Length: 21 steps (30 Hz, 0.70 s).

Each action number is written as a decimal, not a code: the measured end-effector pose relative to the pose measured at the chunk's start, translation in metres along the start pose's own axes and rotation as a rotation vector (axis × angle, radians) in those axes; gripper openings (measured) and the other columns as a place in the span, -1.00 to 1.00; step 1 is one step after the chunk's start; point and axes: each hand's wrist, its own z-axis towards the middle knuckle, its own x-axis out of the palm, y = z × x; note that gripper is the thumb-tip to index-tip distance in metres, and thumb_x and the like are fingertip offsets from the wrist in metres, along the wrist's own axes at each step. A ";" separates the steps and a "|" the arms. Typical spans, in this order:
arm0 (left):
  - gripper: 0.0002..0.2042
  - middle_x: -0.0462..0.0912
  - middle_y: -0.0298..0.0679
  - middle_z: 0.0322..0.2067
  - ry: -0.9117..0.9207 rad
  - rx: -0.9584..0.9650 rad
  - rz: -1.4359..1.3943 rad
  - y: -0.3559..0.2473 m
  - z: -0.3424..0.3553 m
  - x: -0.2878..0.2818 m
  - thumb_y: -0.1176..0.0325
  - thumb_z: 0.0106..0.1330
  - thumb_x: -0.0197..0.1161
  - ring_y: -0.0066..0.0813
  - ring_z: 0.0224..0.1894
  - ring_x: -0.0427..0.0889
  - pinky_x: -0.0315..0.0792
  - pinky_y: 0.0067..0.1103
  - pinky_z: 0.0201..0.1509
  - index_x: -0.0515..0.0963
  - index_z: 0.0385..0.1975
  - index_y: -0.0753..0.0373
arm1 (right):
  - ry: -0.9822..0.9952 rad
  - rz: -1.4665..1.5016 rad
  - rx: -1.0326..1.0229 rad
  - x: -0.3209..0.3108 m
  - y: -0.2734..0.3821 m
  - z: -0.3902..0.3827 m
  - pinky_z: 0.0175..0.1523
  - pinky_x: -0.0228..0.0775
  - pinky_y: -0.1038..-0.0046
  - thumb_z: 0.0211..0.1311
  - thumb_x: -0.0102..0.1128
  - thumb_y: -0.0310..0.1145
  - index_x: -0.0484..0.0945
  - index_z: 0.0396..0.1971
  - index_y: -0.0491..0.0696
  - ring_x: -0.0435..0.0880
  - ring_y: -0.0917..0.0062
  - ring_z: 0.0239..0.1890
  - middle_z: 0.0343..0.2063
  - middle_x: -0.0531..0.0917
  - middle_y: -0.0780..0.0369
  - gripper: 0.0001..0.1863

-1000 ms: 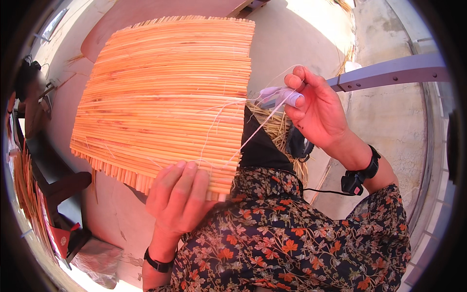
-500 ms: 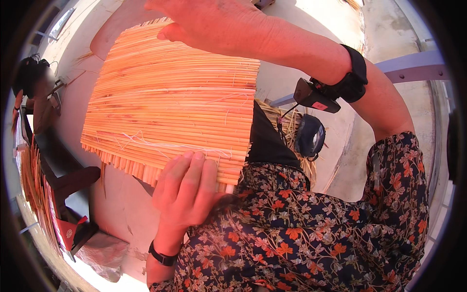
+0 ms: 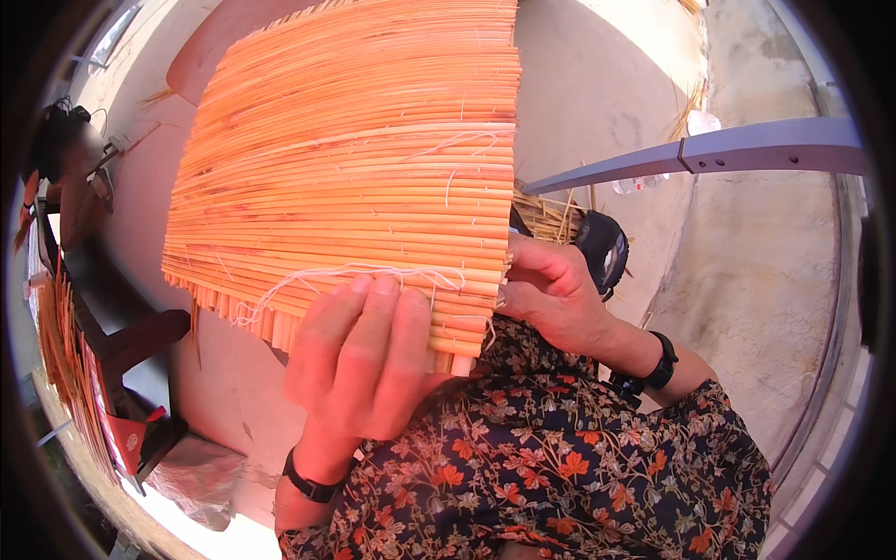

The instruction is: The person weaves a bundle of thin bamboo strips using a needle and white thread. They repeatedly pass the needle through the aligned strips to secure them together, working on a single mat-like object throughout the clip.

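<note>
A mat of thin reed stalks tied side by side with white thread lies before me, its near edge close to my body. My left hand grips that near edge, fingers on top and the thumb out of sight underneath. Loose white thread runs across the stalks just beyond these fingertips. At the mat's right edge is my right hand, fingers curled and thumb against the stalk ends. Part of its fingers is hidden behind the edge, so any thread between them cannot be made out.
To the right a blue-grey metal bar crosses above the floor. Loose straw and a dark shoe lie beyond my right hand. On the left are a dark wooden chair, a bundle of reeds and another person.
My right hand has come down from above the far part of the mat to its right edge. The mat has shifted slightly right, while my left hand keeps its grip.
</note>
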 end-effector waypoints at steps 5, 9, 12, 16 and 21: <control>-0.60 0.69 -0.09 -0.17 0.013 -0.014 0.009 0.000 0.004 -0.004 0.07 0.49 0.13 -0.17 -0.15 0.70 0.69 -0.34 -0.07 0.64 -0.11 0.34 | 0.117 0.162 -0.040 0.013 0.007 0.011 0.18 0.45 0.50 0.29 0.23 -0.68 0.58 0.06 -0.25 0.57 0.65 0.11 0.03 0.66 0.25 -0.66; -0.60 0.68 -0.08 -0.16 0.022 -0.020 -0.002 -0.002 0.004 -0.003 0.07 0.49 0.13 -0.16 -0.14 0.70 0.69 -0.34 -0.07 0.64 -0.11 0.35 | 0.190 0.313 -0.066 0.014 -0.006 0.014 0.24 0.43 0.47 0.28 0.22 -0.69 0.52 0.18 -0.24 0.56 0.61 0.16 0.11 0.64 0.24 -0.56; -0.60 0.68 -0.09 -0.16 0.023 -0.023 0.000 -0.002 0.005 -0.004 0.06 0.48 0.15 -0.16 -0.14 0.70 0.69 -0.34 -0.07 0.64 -0.10 0.34 | 0.230 0.448 -0.070 0.014 -0.011 0.013 0.26 0.41 0.47 0.29 0.21 -0.69 0.52 0.19 -0.24 0.56 0.61 0.15 0.10 0.64 0.24 -0.55; -0.60 0.68 -0.10 -0.17 -0.014 -0.028 0.027 -0.002 0.011 -0.005 0.06 0.47 0.17 -0.17 -0.16 0.70 0.69 -0.35 -0.08 0.64 -0.09 0.34 | 0.189 0.305 -0.187 0.020 -0.016 0.015 0.20 0.43 0.49 0.29 0.22 -0.67 0.52 0.18 -0.24 0.57 0.63 0.09 0.06 0.64 0.26 -0.57; -0.57 0.66 -0.10 -0.15 -0.021 -0.039 0.016 0.001 0.012 -0.008 0.03 0.48 0.16 -0.17 -0.15 0.69 0.69 -0.36 -0.10 0.63 -0.09 0.36 | 0.165 -0.064 -0.280 0.017 -0.011 0.015 0.08 0.45 0.56 0.30 0.24 -0.63 0.55 0.13 -0.25 0.58 0.68 -0.01 -0.01 0.65 0.24 -0.61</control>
